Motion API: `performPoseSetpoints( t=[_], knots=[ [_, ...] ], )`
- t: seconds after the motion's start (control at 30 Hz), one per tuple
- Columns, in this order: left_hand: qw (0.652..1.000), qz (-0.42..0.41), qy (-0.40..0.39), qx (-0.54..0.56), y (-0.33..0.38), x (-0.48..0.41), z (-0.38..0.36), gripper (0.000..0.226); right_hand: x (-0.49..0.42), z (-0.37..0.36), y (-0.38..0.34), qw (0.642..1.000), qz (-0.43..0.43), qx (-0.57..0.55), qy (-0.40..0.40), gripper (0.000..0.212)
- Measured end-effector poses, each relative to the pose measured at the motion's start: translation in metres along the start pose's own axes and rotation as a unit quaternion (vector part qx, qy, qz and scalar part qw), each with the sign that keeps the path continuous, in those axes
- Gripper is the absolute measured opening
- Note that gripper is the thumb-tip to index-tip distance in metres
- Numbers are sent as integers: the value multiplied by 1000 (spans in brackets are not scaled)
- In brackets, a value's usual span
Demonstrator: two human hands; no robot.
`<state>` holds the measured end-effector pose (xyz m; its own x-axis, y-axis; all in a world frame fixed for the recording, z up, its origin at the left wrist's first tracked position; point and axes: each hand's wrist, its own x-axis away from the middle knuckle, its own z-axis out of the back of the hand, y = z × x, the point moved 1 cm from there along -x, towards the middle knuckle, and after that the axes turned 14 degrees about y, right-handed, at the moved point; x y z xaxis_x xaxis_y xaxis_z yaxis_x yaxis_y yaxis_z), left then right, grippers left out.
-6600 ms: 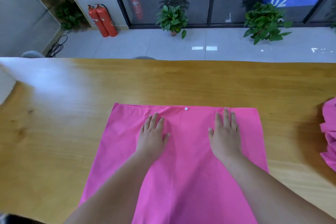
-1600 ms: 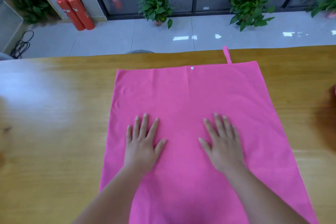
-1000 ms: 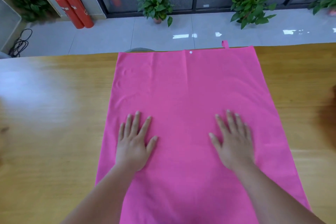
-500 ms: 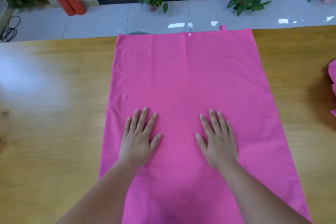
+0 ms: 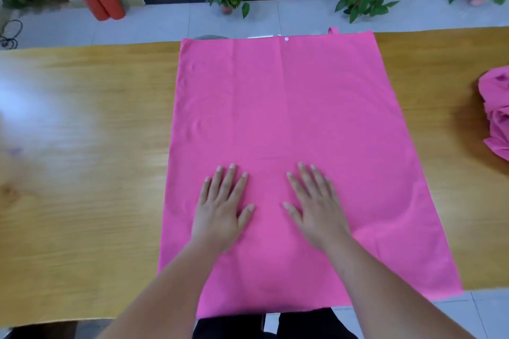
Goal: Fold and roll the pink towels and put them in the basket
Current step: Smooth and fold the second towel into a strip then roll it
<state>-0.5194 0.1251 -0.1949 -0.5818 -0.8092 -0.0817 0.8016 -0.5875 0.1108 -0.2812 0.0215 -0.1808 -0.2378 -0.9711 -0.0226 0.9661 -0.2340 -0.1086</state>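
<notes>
The near hem of the towel [image 5: 275, 104] hangs just over the edge of the tabletop [image 5: 82, 173], likely so the person can reach its whole length without leaning. Just inside that hem, the left hand [image 5: 220, 209] and right hand [image 5: 316, 209] lie palm down on the towel's near half, close together on either side of its middle crease. Each grip is spread, fingers straight and fanned, pinching nothing. The flat press seems meant to smooth the cloth and pin it down before the first fold.

Beyond the fingertips the towel lies open in a single layer, nearly wrinkle-free. Its far hem reaches the tabletop's far edge, where a white snap [image 5: 286, 39] sits mid-hem and a small loop [image 5: 333, 30] pokes out. To the towel's right, well apart, a rumpled pink heap [image 5: 495, 113] waits, probably more towels kept within reach. No basket is in view. Folding has not yet begun.
</notes>
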Motion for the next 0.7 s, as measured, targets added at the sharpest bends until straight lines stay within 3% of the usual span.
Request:
performPoseSetpoints(
  t=[0.17, 0.3, 0.37, 0.47, 0.53, 0.7],
  knots=[
    [997, 72, 13, -25, -85, 27, 5, 77, 54, 13, 125, 980, -190, 59, 11, 76],
    [996, 81, 12, -44, -73, 28, 8, 79, 55, 20, 119, 968, -245, 59, 17, 87],
    [998, 56, 14, -30, -29, 32, 12, 80, 48, 21, 71, 974, -219, 41, 38, 85],
    [1000, -3, -8, 4, 37, 52, 8, 78, 50, 7, -4, 997, -72, 0, 11, 76],
    [1000, 9, -8, 3, 36, 64, 6, 76, 60, 2, -6, 1000, -26, -9, 6, 73],
    [997, 74, -5, -20, -34, 87, 10, 75, 101, 9, 114, 989, -144, 37, 22, 73]
  ],
)
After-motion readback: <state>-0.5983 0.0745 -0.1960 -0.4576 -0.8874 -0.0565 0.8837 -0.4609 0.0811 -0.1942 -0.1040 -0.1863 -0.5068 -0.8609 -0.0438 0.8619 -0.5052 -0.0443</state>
